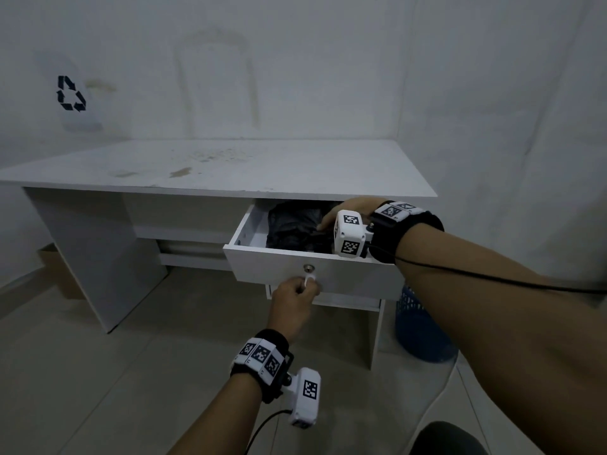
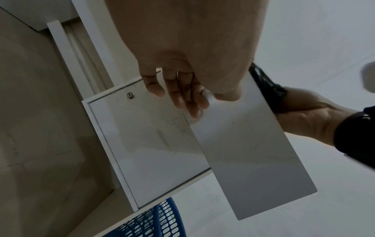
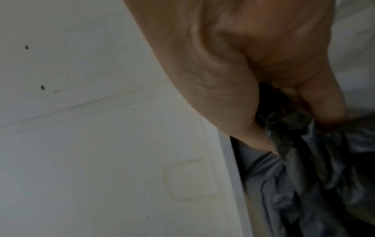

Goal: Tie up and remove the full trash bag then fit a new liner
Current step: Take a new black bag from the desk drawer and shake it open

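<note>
The white desk's top drawer [image 1: 262, 261] is pulled out. Black folded trash liners [image 1: 292, 228] lie inside it. My right hand [image 1: 331, 218] reaches into the drawer and pinches the black plastic liner [image 3: 304, 144] between thumb and fingers. My left hand [image 1: 297, 295] grips the drawer's white handle [image 1: 309, 279] from below; in the left wrist view its fingers [image 2: 182, 96] curl round the handle [image 2: 208, 95]. The blue perforated trash bin [image 1: 417, 326] stands on the floor right of the desk, mostly hidden by my right forearm.
The white desk top [image 1: 213, 165] is bare and stained. A lower cabinet door with a lock [image 2: 130, 95] sits under the drawer. A white wall with a recycling symbol [image 1: 70, 93] is behind. A cardboard box [image 1: 56, 267] lies under the desk's left side.
</note>
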